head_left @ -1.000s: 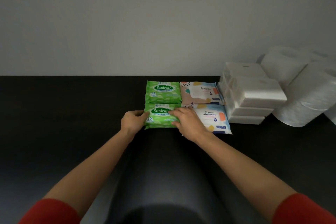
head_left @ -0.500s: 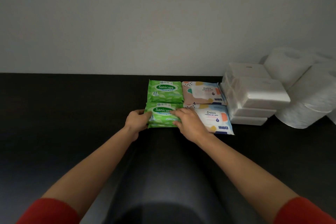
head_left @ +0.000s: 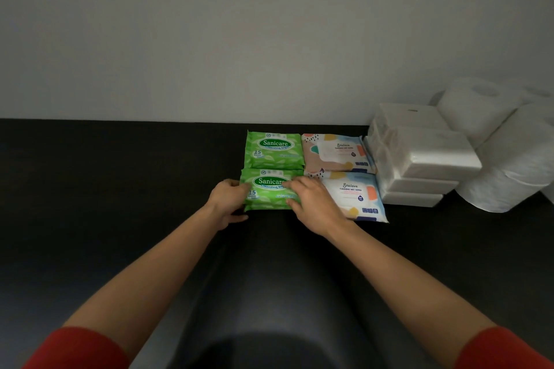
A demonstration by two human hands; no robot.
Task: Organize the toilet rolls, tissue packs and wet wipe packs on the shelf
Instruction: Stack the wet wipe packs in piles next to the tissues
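Two green Sanicare wet wipe packs lie on the black shelf (head_left: 120, 189), one behind the other. My left hand (head_left: 229, 199) grips the left end of the near green pack (head_left: 269, 190), and my right hand (head_left: 311, 204) holds its right end. The far green pack (head_left: 273, 149) touches the near one. To their right lie two pastel wet wipe packs, the far one (head_left: 335, 152) and the near one (head_left: 356, 195). Further right sit stacked white tissue packs (head_left: 425, 156) and toilet rolls (head_left: 515, 165).
A white wall (head_left: 269, 39) rises behind the shelf. The items fill the shelf's middle and right side. My red sleeves show at the bottom corners.
Both hands stay on the near green pack. The view has shifted a little, and the pack sits closer against the far green pack.
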